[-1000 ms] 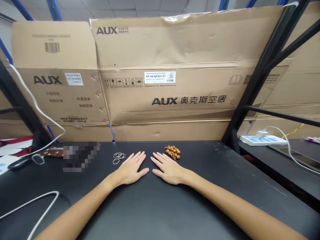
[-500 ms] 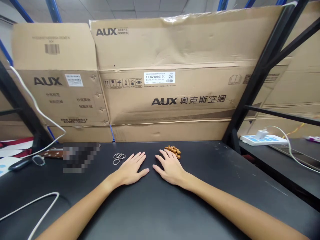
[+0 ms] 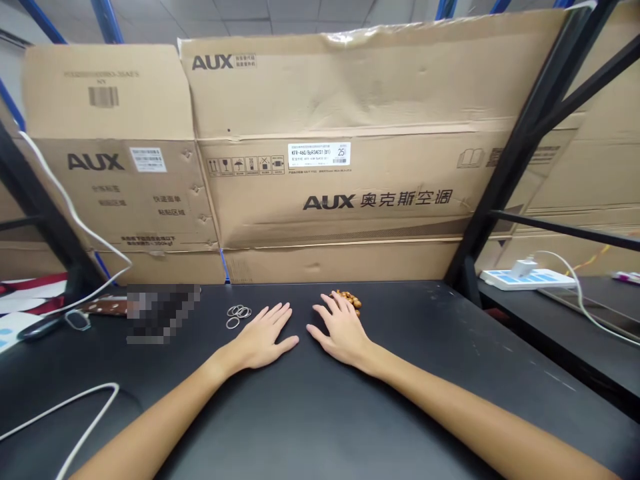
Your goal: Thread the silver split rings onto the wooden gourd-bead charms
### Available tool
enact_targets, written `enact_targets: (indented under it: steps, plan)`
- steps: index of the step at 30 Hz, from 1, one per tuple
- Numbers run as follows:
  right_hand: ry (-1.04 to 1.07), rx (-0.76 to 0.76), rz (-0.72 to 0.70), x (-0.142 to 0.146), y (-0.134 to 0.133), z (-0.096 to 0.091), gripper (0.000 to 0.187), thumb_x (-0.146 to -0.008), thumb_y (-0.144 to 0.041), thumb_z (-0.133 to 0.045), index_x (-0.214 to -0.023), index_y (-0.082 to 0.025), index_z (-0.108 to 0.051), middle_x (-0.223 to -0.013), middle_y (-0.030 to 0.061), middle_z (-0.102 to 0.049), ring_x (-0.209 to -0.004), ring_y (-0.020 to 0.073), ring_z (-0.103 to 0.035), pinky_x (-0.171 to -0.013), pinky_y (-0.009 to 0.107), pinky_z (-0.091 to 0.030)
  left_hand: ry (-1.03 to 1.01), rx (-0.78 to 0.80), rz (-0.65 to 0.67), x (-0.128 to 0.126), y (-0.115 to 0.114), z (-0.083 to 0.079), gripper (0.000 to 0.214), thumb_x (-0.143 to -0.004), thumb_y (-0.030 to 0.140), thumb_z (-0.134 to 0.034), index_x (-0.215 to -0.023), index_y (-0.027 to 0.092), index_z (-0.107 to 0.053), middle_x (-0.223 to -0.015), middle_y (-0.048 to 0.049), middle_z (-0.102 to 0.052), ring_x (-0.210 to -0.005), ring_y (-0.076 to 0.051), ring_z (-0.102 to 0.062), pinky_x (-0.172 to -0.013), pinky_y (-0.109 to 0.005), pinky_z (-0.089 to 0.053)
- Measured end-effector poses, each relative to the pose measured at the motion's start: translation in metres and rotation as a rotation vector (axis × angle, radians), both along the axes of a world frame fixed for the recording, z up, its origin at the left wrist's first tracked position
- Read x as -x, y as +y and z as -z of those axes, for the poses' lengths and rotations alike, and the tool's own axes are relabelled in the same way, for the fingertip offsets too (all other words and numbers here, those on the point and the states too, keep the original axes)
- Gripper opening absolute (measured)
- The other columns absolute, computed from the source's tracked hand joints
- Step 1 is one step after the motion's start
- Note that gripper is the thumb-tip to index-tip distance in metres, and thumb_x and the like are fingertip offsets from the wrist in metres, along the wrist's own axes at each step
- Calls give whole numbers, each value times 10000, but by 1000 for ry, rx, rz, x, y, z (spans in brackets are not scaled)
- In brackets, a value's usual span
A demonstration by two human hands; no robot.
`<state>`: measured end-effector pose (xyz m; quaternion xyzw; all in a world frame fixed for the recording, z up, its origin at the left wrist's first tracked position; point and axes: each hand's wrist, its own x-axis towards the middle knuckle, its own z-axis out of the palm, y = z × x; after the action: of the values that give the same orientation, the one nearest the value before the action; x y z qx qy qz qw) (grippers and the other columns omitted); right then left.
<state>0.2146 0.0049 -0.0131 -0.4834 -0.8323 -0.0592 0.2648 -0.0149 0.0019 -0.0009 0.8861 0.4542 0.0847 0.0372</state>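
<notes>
My left hand (image 3: 264, 339) lies flat on the black table (image 3: 280, 420), palm down, fingers stretched out and holding nothing. Just left of its fingertips are several thin metal rings (image 3: 240, 312), most overlapping and one lying nearer to me. My right hand (image 3: 343, 330) is palm down with its fingers apart, over the near side of a small heap of shiny brown beads (image 3: 354, 301). The fingers cover part of the heap; whether they touch it I cannot tell. Nothing shows in the grip of either hand.
Large cardboard sheets (image 3: 380, 87) stand along the back edge, between black metal posts (image 3: 525, 133). On the left lie glasses (image 3: 79, 321), a brown patterned item (image 3: 106, 306) and a white cable (image 3: 95, 427). A white power strip (image 3: 545, 279) sits on the surface at right.
My right hand has shifted slightly forward, its fingers now covering more of the brown beads. The left hand and the rings stay where they were.
</notes>
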Motion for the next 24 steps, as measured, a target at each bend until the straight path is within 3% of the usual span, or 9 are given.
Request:
enact_targets:
  steps: [3, 6, 9, 12, 17, 21, 24]
  plan:
    - [14, 44, -24, -1, 3, 2, 440, -885, -455, -489, -1168, -135, -594, -1284, 174, -526, -1255, 346, -399, -1031, 508, -343, 9, 5, -2, -1, -1, -1, 681, -911, 604, -274, -1457, 197, -248, -1517, -75, -222, -1399, -240, -204, -1143, -408, -137]
    - [46, 24, -163, -2, 3, 2, 340, -891, -372, -505, -1110, -137, -617, -1238, 159, -556, -1197, 285, -472, -1023, 444, -391, -5, -35, -32, -4, -3, 1, 665, -909, 606, -275, -1438, 203, -302, -1506, -83, -263, -1393, -258, -221, -1136, -446, -139]
    - [78, 28, -288, -3, 2, 1, 290, -889, -298, -514, -1115, -143, -610, -1251, 148, -548, -1177, 245, -501, -1011, 396, -425, -25, -105, -200, -8, -4, 6, 696, -889, 635, -291, -1390, 165, -400, -1478, -132, -320, -1373, -344, -238, -1100, -554, -150]
    - [90, 49, -324, -3, 2, 1, 289, -887, -270, -514, -1130, -144, -603, -1274, 149, -534, -1181, 238, -507, -1006, 385, -438, -19, -127, -310, -12, -6, 9, 721, -876, 651, -298, -1369, 141, -432, -1445, -162, -372, -1338, -407, -278, -1050, -617, -198]
    - [96, 58, -323, -3, 2, 2, 276, -882, -272, -517, -1109, -148, -615, -1276, 155, -532, -1179, 246, -514, -992, 398, -453, -4, -184, -226, -13, -5, 9, 647, -896, 602, -314, -1326, 149, -481, -1412, -144, -430, -1329, -340, -330, -1090, -507, -234]
    - [99, 55, -333, -4, 2, 2, 278, -883, -269, -514, -1114, -149, -611, -1276, 156, -531, -1184, 246, -508, -988, 399, -457, -15, -259, -336, -8, 0, 9, 628, -887, 577, -374, -1292, 113, -501, -1392, -182, -440, -1319, -392, -319, -1066, -560, -236]
    - [102, 50, -333, -4, 3, 2, 268, -886, -265, -510, -1106, -153, -615, -1272, 152, -533, -1183, 241, -508, -991, 396, -453, -72, -252, -333, -1, 6, 9, 492, -913, 424, -410, -1240, 69, -511, -1304, -214, -512, -1250, -360, -426, -1017, -487, -349]
